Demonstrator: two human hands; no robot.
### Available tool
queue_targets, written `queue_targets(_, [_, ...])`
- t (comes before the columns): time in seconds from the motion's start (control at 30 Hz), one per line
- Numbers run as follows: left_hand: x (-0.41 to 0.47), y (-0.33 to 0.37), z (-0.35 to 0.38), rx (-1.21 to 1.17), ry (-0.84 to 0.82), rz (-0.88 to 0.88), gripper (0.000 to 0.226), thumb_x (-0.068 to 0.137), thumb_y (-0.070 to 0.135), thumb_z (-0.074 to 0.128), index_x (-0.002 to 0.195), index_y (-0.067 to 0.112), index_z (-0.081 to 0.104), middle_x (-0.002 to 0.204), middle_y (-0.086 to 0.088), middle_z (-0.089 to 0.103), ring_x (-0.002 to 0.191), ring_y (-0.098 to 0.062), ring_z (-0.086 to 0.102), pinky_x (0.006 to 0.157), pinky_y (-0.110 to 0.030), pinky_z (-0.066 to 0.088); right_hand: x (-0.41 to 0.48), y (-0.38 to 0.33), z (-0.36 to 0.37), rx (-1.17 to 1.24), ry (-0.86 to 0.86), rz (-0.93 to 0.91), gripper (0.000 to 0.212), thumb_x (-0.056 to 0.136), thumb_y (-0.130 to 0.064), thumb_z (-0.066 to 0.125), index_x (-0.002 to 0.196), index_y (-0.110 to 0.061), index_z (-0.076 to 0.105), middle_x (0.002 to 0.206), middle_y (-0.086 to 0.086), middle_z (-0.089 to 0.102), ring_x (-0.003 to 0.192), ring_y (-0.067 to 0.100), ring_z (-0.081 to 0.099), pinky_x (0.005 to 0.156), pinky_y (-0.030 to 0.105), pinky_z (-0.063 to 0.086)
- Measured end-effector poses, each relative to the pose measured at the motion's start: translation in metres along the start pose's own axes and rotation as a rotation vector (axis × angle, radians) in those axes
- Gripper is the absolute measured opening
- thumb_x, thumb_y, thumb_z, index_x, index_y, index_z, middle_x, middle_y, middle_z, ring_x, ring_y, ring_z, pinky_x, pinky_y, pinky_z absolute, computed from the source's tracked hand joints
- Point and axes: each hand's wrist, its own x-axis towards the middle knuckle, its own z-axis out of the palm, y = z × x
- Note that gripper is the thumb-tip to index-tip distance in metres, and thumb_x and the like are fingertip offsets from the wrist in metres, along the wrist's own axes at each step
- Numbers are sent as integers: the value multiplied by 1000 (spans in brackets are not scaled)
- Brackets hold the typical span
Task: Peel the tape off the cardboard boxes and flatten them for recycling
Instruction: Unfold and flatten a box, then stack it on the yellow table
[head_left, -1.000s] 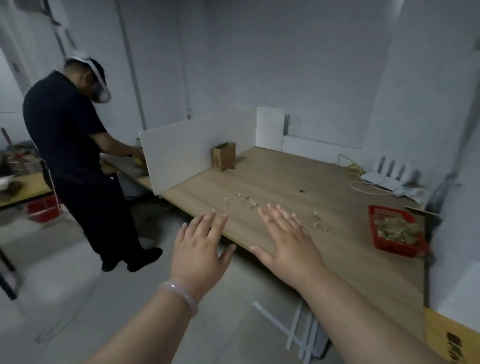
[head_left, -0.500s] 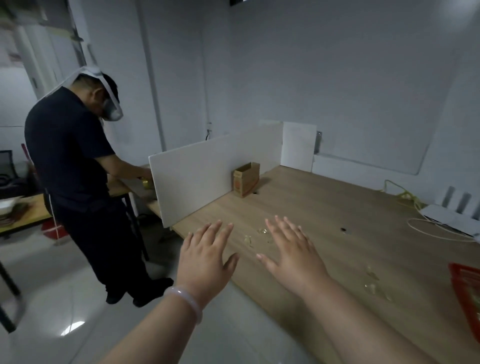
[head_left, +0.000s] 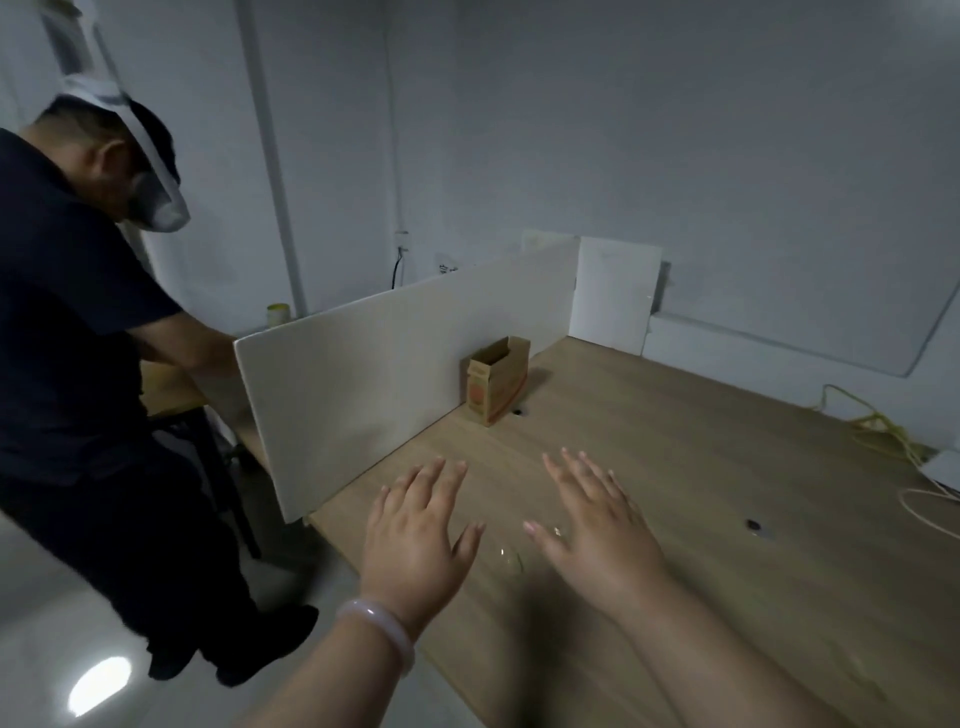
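Reaching: you held both hands out, backs up, over the near left part of the wooden table; neither hand held anything.
Left hand: fingers were straight and spread, above the table's left edge; a pale bracelet sat on the wrist.
Right hand: fingers were straight and spread, just right of the left hand, with a gap between the two.
Contact: you could not tell from this view whether either palm touched the table.
Cardboard box: it stood upright with its top open, on the table, far beyond your fingertips, against the right face of the white partition.
Clear scrap: a small crumpled piece lay on the table between your hands.
Partition: it stood upright along the table's left side, running from near to far.
Other person: stood left of the partition in dark clothes, wearing a headset, arms reaching down behind the panel.
Yellow cable: lay at the table's far right.
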Motion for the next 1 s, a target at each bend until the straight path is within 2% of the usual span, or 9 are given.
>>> queue_targets(0.07, [29,-21,21,-21,-34,17,69,86,64,38,148,37,23,153,9,29,140,-15,27,115,-37,24,28,1,22,10,-6,43,78,83,-74,23,150,-42,-2,160,-15,-2,143,1,-10,113,27,-7])
queue_targets(0.3, [137,-101,74,-123,-116,165,66,75,50,69,134,23,54,137,-3,54,122,-25,54,102,-37,43,116,-12,92,26,16,208,78,83,-71,31,151,-36,14,160,-13,10,145,3,2,112,18,-7])
queue_targets(0.37, [175,-116,85,-159,-148,159,67,83,56,55,143,29,41,147,2,41,133,-19,41,109,-32,33,142,-11,103,4,0,242,79,81,-70,32,150,-34,21,158,-11,19,145,4,9,112,16,-4])
queue_targets(0.43, [207,-126,103,-202,-175,180,68,88,61,41,148,34,25,153,8,27,139,-12,27,113,-26,23,163,-4,112,-44,-29,269,78,81,-68,40,147,-28,34,153,-6,34,142,13,28,115,22,14])
queue_targets(0.53, [245,-133,130,-256,-202,193,68,88,62,40,149,35,22,154,8,25,140,-10,23,113,-23,19,194,13,124,-50,-17,316,71,76,-60,52,133,-18,54,136,2,56,124,21,54,103,31,41])
queue_targets(0.7, [310,-138,184,-298,-269,143,69,88,63,40,149,37,19,155,8,23,140,-12,21,115,-28,23,258,53,154,-76,-26,321,72,68,-51,74,129,-16,59,131,8,60,118,26,60,93,43,47])
queue_targets(0.77, [336,-137,206,-327,-291,104,70,88,61,43,149,36,19,155,7,24,140,-12,23,116,-30,24,287,72,167,-78,-58,310,73,70,-50,76,132,-17,57,136,7,56,123,25,56,99,39,42])
queue_targets(0.87, [372,-133,242,-378,-311,7,74,87,58,49,149,33,18,154,5,26,140,-13,27,114,-32,28,333,110,195,-37,-97,305,72,88,-56,52,150,-29,27,158,-4,23,145,14,22,110,23,16])
queue_targets(1.0, [417,-121,293,-513,-307,-167,83,84,50,61,150,28,17,152,0,29,136,-20,33,111,-34,33,379,158,235,-20,-115,288,71,92,-59,38,152,-35,9,161,-10,7,146,6,5,112,20,8])
